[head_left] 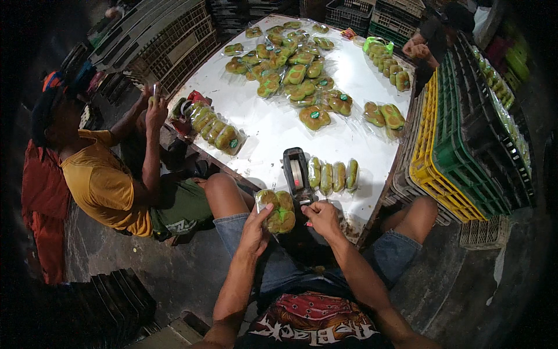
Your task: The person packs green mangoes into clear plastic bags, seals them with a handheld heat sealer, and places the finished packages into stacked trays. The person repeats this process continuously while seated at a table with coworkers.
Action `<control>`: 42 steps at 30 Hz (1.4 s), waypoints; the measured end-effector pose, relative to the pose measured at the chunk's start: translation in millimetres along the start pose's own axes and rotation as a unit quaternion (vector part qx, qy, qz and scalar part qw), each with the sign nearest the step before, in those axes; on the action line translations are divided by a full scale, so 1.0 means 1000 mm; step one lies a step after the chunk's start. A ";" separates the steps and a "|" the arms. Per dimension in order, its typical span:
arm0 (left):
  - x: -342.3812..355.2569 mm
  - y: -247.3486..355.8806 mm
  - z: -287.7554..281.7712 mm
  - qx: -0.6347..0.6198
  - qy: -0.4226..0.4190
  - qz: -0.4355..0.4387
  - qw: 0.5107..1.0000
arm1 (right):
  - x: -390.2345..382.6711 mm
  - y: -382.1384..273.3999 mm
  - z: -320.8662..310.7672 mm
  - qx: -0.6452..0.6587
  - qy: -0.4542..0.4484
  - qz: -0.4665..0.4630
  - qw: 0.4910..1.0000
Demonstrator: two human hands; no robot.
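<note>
My left hand (256, 234) grips a clear-wrapped pack of green-brown fruits (276, 210), raised just off the table's near edge. My right hand (323, 218) is closed in a pinch at the near end of a black tape dispenser (296, 171), on what looks like the end of the tape. A small pink bit shows by its fingertips. The dispenser lies on the white table (273, 131) and carries a pale roll. Just right of it stands a row of wrapped fruit packs (333, 176).
More wrapped packs (296, 64) are heaped across the table's far part. At left, a person in a yellow shirt (104, 177) sits near another row of packs (215, 129). Stacked crates (450, 136) rise on the right. Another person's hands (419, 51) show at the far right.
</note>
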State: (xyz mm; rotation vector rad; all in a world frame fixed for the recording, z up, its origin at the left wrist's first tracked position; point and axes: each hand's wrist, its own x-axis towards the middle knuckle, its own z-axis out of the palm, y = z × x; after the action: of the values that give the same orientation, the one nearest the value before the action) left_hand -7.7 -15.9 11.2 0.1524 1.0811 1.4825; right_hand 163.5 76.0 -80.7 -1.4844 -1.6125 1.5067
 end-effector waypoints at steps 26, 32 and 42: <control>0.015 -0.003 0.039 0.197 -0.070 -0.223 0.952 | 0.001 -0.041 -0.078 -0.083 -0.189 -0.346 0.915; 0.068 0.013 0.043 0.128 -0.151 -0.043 0.979 | 0.007 -0.063 -0.107 0.084 0.154 -0.165 0.971; 0.308 -0.022 0.154 0.761 -0.036 0.213 0.612 | 0.067 0.044 -0.096 -0.273 0.346 -0.143 0.886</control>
State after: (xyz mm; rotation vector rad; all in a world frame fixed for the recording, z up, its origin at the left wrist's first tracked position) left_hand 28.8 318.2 -66.3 1.7420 2.0622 0.4550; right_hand 244.0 164.8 -114.2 -1.6915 -1.7315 0.2721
